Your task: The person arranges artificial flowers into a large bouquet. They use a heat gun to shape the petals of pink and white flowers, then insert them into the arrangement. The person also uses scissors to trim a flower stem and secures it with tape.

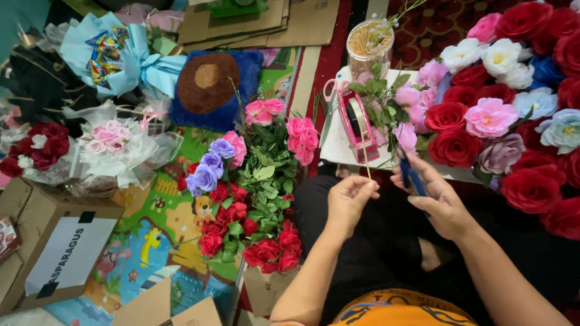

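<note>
The left hand (pixel 349 199) pinches a thin wooden stick (pixel 365 162) between thumb and fingertips, holding it upright over the lap. The right hand (pixel 436 199) is curled around dark blue scissors (pixel 412 175), fingers closed on the handles, the blades just beside the stick's lower end; whether they touch it I cannot tell. The stick's top rises in front of a pink tape dispenser (pixel 357 124) on a small white table (pixel 331 145), just far of the hands.

The grip on the stick is light and at its lowest part, so a sideways push from the scissors could twist it out of the fingers and drop it into the dark lap, where it would be hard to see. The blades work close to the left fingertips; a slip there risks a nick. A leafy sprig (pixel 386 99) leans over the dispenser, and the stick's tip could snag on it. On the right, a bank of roses (pixel 483 121) crowds the right elbow's path, and a wide swing could knock blooms loose. The jar of sticks (pixel 368 42) stands at the table's far edge, and a jolt to the table could tip it.
</note>
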